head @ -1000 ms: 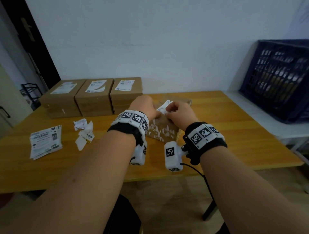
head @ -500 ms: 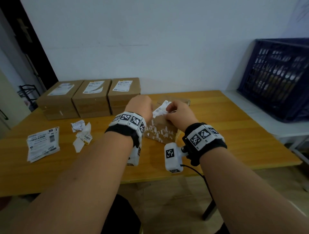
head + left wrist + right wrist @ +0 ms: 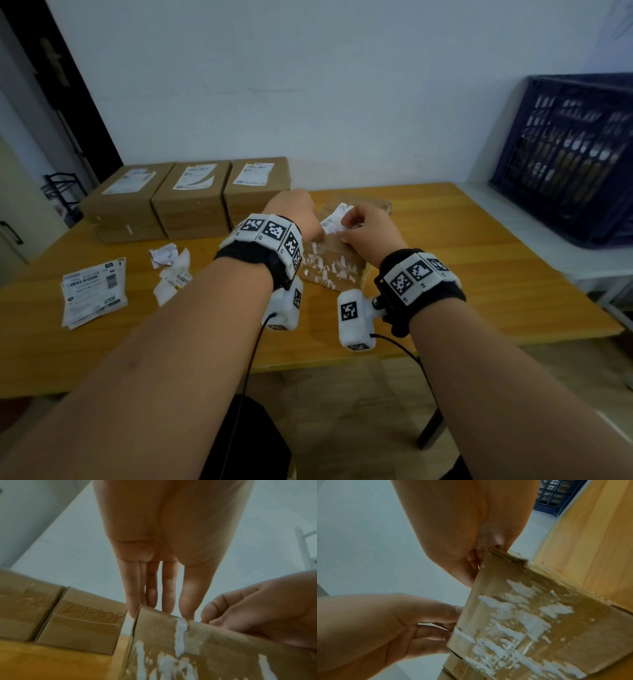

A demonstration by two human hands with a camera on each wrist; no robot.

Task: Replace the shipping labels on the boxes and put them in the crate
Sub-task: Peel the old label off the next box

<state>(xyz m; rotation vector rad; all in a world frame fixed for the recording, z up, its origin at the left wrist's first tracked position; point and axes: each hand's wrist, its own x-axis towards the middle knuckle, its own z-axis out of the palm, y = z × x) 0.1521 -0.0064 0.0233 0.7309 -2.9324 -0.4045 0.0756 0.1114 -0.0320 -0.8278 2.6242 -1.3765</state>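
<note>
Peeled further since a second ago, the old label lifts in the right hand's pinching fingers while the left hand's straight fingers steady the box beside it.

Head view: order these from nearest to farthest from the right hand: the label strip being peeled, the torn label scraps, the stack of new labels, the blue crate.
1. Label strip: pinched in the right hand.
2. Torn label scraps: on the table, left of both hands.
3. Stack of new labels and blue crate: far left and far right; too close to call.
</note>
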